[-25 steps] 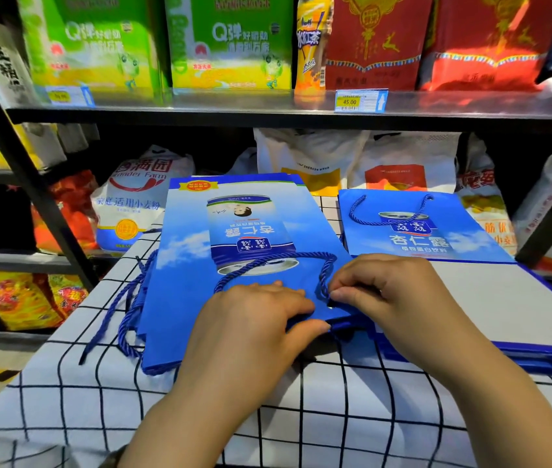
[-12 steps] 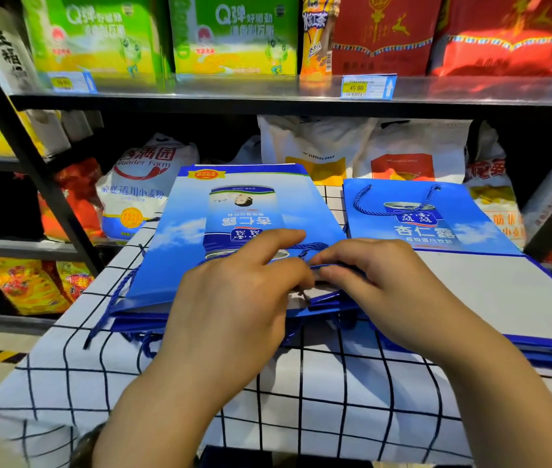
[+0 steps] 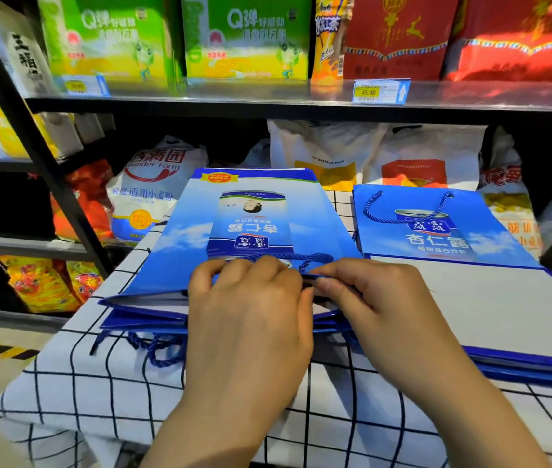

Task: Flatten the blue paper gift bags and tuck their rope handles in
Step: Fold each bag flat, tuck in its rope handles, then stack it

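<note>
**Now the rope is going in**

The top blue bag (image 3: pixel 254 228) lies on a pile of flat blue bags (image 3: pixel 139 320) on the checked cloth (image 3: pixel 98 383), right in front of the person. A moment ago it lay flat, with its rope handle (image 3: pixel 288 257) in a big loop on the front. Now its near edge is lifted open, and the loop is smaller and close to that edge. I think the tucking has started.

The left hand (image 3: pixel 250 305) is palm down, fingers curled over the edge, holding it. The right hand (image 3: pixel 369 298) pinches the edge with thumb and finger, just where the rope goes in. Another blue bag (image 3: pixel 430 231) lies to the right.
</note>
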Demonstrator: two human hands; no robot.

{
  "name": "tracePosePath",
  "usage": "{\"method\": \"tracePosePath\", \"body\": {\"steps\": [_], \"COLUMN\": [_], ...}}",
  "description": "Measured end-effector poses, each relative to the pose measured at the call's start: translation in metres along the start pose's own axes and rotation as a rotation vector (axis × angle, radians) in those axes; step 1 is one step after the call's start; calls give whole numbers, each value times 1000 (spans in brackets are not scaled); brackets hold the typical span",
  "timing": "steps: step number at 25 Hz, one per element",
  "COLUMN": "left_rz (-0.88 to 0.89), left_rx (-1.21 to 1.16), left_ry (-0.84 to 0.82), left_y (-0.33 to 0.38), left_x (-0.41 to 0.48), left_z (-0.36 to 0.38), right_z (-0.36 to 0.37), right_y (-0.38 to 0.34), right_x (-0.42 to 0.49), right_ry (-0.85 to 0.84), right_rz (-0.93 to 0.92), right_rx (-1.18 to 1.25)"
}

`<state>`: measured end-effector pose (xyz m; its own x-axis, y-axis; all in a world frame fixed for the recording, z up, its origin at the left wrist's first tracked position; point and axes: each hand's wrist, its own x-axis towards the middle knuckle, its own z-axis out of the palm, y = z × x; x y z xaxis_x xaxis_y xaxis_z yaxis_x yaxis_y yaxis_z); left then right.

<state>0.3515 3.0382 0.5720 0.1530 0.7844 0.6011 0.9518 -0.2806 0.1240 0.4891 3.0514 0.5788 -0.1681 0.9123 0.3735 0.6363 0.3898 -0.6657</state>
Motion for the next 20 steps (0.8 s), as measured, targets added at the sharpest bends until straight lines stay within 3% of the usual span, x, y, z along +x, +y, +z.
{"method": "tracePosePath", "body": {"steps": [7,12,16,20], "left_rz": [34,-188,59,87], "left_rx": [-195,-280,-67,16], "left_ry": [36,81,-111,-244], "left_y": [-6,-25,-18,-12], "left_x": [-7,-2,10,17], "left_z": [0,-25,-24,-9], "right_z": [3,4,8,2], "right_y": [5,9,9,8], "right_x": [-2,-5,-6,-6], "right_ry": [58,180,197,122], "right_rz": [-5,30,-16,37], "right_rx": [10,225,194,231]}}
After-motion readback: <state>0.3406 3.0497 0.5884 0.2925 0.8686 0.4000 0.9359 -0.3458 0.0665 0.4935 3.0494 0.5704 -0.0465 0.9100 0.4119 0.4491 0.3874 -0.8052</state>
